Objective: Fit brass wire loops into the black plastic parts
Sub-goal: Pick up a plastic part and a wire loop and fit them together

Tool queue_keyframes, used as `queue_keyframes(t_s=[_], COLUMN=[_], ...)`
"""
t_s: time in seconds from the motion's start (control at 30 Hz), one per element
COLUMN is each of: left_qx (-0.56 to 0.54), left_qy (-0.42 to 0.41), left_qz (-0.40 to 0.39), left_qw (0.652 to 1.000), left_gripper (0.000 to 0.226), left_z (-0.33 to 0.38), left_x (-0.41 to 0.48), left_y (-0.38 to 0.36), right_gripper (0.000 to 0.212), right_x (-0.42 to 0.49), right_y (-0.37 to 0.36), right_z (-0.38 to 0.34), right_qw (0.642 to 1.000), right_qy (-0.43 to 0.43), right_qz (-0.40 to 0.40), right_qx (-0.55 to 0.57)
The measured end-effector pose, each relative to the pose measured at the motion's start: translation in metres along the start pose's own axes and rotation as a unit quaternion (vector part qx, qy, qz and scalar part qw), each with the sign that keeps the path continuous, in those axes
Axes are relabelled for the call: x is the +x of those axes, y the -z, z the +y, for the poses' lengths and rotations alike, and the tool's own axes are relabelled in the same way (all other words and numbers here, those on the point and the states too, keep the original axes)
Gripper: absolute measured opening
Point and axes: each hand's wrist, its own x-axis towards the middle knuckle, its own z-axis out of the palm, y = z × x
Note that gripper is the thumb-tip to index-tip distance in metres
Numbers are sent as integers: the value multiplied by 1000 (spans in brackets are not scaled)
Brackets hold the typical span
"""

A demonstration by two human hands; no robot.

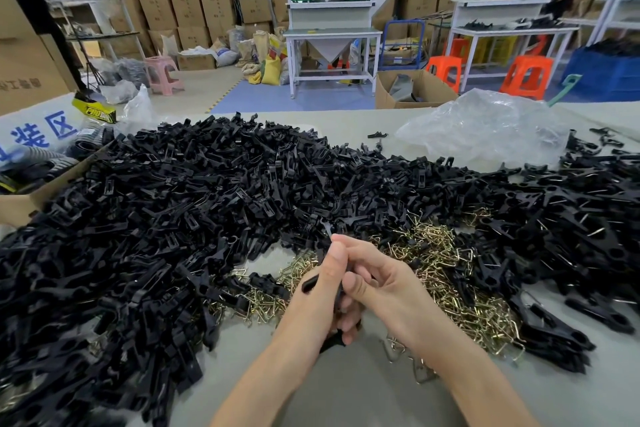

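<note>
At lower centre, left grip (320, 288) and right grip (384, 284) both clasp one black part (309, 282) above brass loops (433, 253) on the desk (346, 385).

Blue "装区" on white sheet (41, 130), "PRO" on yellow card (95, 113)

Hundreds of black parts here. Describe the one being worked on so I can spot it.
On the grey table, the black heap opens around a scatter of brass wire loops. Just nearer, the left hand and right hand meet; the black part is the only one gripped between them, not lying loose.
</note>
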Motion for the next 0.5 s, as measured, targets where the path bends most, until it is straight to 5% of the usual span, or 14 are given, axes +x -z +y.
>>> queue_keyframes(t_s=[0.33, 0.5], left_qx=[77, 41], left_qy=[84, 88], left_qz=[7, -1], left_qw=[993, 995], left_gripper=[80, 81], left_z=[-4, -2], left_x=[2, 4], left_y=[-1, 3], right_gripper=[33, 30], right_x=[-3, -2], right_y=[17, 11], right_z=[-8, -1], right_qw=[964, 981], right_qy=[31, 32], right_qz=[-21, -29], right_qx=[-263, -187])
